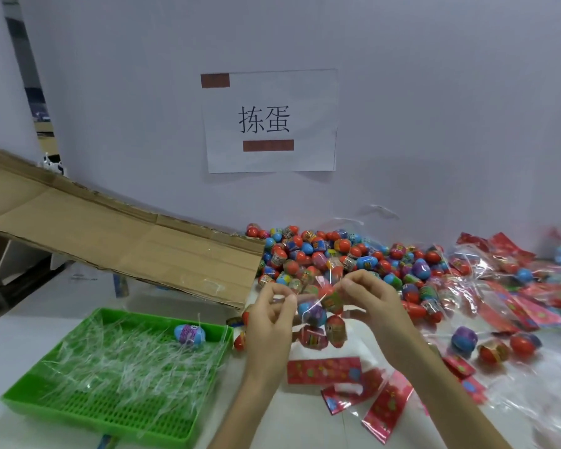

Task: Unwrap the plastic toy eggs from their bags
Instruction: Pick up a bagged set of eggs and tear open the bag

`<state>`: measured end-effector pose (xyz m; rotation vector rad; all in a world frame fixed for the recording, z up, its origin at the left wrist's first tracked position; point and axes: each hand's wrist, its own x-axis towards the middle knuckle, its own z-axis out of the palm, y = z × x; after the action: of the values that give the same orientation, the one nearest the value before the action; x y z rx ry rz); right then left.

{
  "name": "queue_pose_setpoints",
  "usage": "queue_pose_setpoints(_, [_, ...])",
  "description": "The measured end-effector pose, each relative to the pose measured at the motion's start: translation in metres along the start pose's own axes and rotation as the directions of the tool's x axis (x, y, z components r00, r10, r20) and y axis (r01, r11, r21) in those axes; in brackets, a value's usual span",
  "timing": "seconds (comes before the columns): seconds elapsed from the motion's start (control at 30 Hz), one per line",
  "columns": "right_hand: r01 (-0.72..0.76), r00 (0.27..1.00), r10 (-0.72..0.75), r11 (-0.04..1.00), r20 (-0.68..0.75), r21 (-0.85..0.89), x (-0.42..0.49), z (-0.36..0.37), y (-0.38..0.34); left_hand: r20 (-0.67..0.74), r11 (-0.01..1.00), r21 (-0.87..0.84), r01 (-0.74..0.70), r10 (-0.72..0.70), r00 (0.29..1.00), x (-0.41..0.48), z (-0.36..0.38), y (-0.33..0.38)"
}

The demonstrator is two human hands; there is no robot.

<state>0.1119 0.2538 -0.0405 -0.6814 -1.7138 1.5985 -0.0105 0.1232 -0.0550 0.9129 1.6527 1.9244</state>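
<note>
Cardboard (pixel 120 234) slopes down from the left toward the pile (pixel 337 254) of loose eggs heaped against the wall. Nearer, on the table (pixel 13 338), a green tray (pixel 78 403) holds clear strips and one egg (pixel 189 333). The bag (pixel 318 315) hangs in the air in front of the pile, between the two hands, with several eggs packed in its clear film. The left hand (pixel 269 322) pinches the film between thumb and forefinger, the other fingers loosely curled. The right hand (pixel 373 296) pinches the bag's top in the same way, near the left.

The step looks to be pulling the film open. It should go best with both pinches close together at the seam, so the pull lands on one spot. Draw the hands apart sideways rather than upward. Hold the bag low over the table so freed eggs drop only a short way and do not roll off past the red cards (pixel 324 370) at the front
</note>
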Motion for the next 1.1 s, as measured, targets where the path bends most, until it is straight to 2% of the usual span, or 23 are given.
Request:
queue_pose_setpoints(0.27, [-0.089, 0.996, 0.088, 0.995, 0.029, 0.035, -0.003, 0.008, 0.000, 0.014, 0.999, -0.037, 0.000, 0.001, 1.000, -0.006, 0.001, -0.006])
queue_pose_setpoints(0.5, [-0.068, 0.998, 0.068, 0.998, 0.004, 0.016, -0.005, 0.012, -0.002, 0.004, 0.999, -0.041, 0.001, -0.001, 1.000, -0.007, -0.001, -0.011])
queue_pose_setpoints(0.8, [0.001, 0.996, 0.001, 1.000, -0.091, 0.020, -0.004, 0.014, 0.005, -0.095, 0.954, -0.258, 0.150, -0.180, 0.979, -0.006, 0.002, -0.009])
queue_pose_setpoints(0.9, [-0.032, 0.993, 0.038, 0.998, -0.110, 0.058, -0.003, 0.016, 0.007, -0.110, 0.947, -0.282, 0.157, -0.194, 0.975, -0.007, 0.002, -0.008])
queue_pose_setpoints(1.0, [-0.103, 0.992, 0.113, 0.983, -0.057, 0.149, -0.004, 0.016, 0.005, -0.134, 0.956, -0.266, 0.125, -0.165, 0.977, -0.007, 0.001, -0.007])
queue_pose_setpoints(1.1, [-0.153, 0.988, 0.156, 0.981, -0.019, 0.121, -0.004, 0.017, 0.007, -0.136, 0.959, -0.262, 0.108, -0.148, 0.980, -0.007, -0.001, -0.007])
